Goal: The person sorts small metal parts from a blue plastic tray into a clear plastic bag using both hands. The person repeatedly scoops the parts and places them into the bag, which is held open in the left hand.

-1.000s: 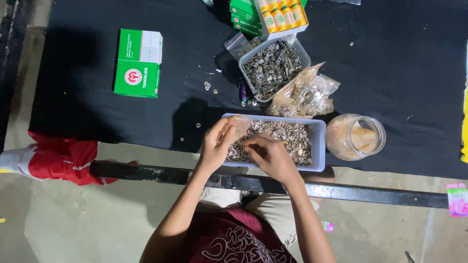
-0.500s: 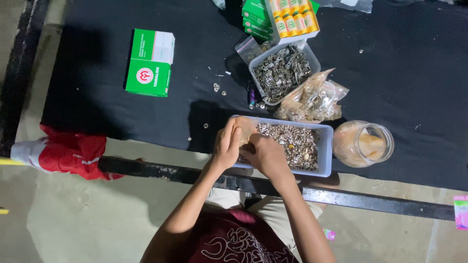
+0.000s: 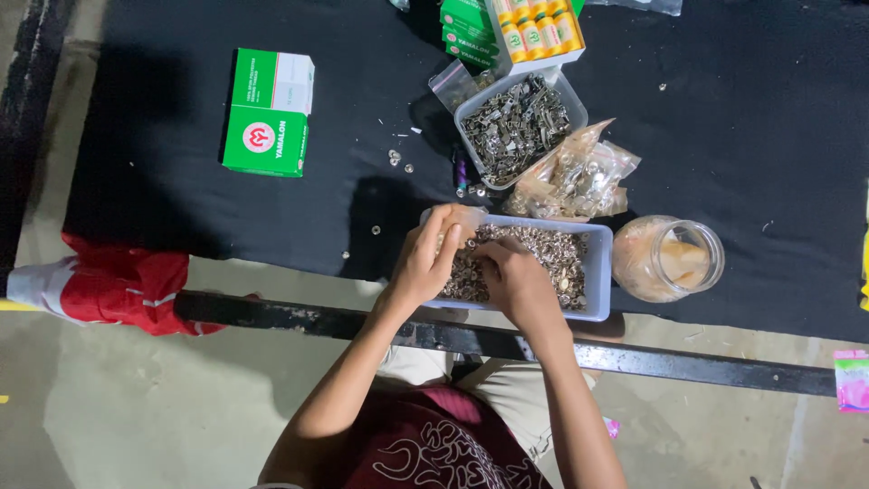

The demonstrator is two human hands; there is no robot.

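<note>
My left hand (image 3: 430, 258) and my right hand (image 3: 511, 276) meet over a pale plastic tray (image 3: 599, 272) full of small metal rings (image 3: 552, 254) at the table's near edge. The left fingers pinch a small clear plastic bag (image 3: 468, 217) above the tray's left end. My right hand rests knuckles-up on the rings, fingers curled toward the bag; what it holds is hidden.
A second tray of darker metal parts (image 3: 518, 122) sits behind, with clear bags of fittings (image 3: 579, 177) beside it. A glass jar (image 3: 670, 258) stands right of the tray. A green and white box (image 3: 267, 113) lies at left, yellow tubes (image 3: 539, 27) at back. Red cloth (image 3: 118, 281) hangs below.
The hands stay together over the tray; the left hand has lifted slightly with the small bag. The camera has shifted a little, nothing else moved.
</note>
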